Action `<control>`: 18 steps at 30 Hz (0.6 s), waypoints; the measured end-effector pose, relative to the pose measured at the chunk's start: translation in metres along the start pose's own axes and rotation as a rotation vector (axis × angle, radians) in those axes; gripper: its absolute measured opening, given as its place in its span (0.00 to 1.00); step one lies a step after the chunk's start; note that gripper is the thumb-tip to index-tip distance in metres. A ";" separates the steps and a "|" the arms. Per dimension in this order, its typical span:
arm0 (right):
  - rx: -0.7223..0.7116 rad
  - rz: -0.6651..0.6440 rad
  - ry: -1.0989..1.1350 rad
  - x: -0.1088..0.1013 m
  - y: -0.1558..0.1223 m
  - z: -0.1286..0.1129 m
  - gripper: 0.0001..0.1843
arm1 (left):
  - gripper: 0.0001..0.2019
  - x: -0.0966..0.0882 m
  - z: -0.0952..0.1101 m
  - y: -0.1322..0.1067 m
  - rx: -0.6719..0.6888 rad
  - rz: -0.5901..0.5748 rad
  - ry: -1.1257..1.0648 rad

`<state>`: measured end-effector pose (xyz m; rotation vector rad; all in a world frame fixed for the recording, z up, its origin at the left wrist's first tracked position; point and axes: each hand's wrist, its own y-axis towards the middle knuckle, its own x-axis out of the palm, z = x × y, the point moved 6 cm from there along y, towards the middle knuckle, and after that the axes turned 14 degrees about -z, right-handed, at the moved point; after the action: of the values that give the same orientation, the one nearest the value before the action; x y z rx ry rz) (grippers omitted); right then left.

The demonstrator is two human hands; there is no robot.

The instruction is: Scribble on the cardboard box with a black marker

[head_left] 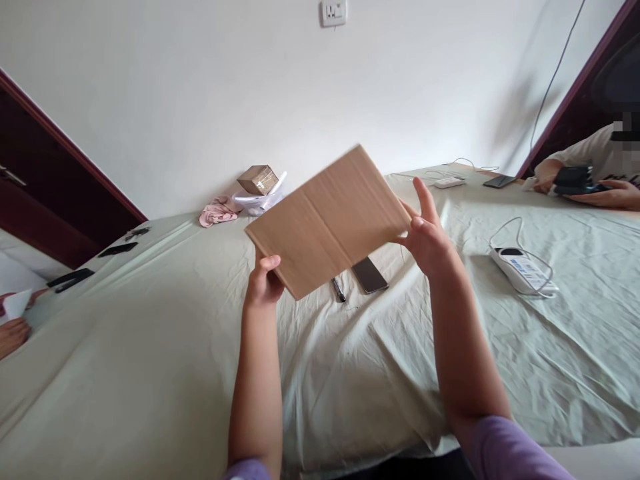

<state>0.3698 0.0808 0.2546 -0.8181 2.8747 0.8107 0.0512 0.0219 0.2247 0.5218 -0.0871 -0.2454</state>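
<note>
I hold a flat brown cardboard sheet (327, 221) up in the air over the table, tilted with its right end higher. My left hand (263, 283) grips its lower left corner, thumb on the near face. My right hand (426, 233) grips the right edge, with the index finger sticking up. A crease runs across the middle of the sheet. Below it on the cloth lie a dark phone (369, 275) and a black pen (339, 289), both partly hidden by the cardboard.
A pale green cloth (150, 347) covers the table. A small brown box (258, 179) on a white bag and a pink cloth (218, 211) sit by the wall. A white device with cable (523, 269) lies right. Another person's hands (600, 190) hold a dark object far right; a hand (13, 333) shows at left.
</note>
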 end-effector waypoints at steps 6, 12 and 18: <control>-0.083 0.085 0.062 0.022 0.007 -0.007 0.81 | 0.65 0.009 -0.009 0.003 -0.047 -0.128 0.099; -0.139 0.018 0.005 0.021 0.005 -0.011 0.78 | 0.61 0.006 -0.015 -0.003 -0.212 -0.313 0.176; -0.142 -0.146 -0.029 0.028 0.006 -0.011 0.74 | 0.63 0.008 -0.013 -0.005 -0.275 -0.302 0.282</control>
<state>0.3433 0.0663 0.2619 -1.0087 2.7183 1.0088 0.0600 0.0214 0.2111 0.2892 0.2990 -0.4681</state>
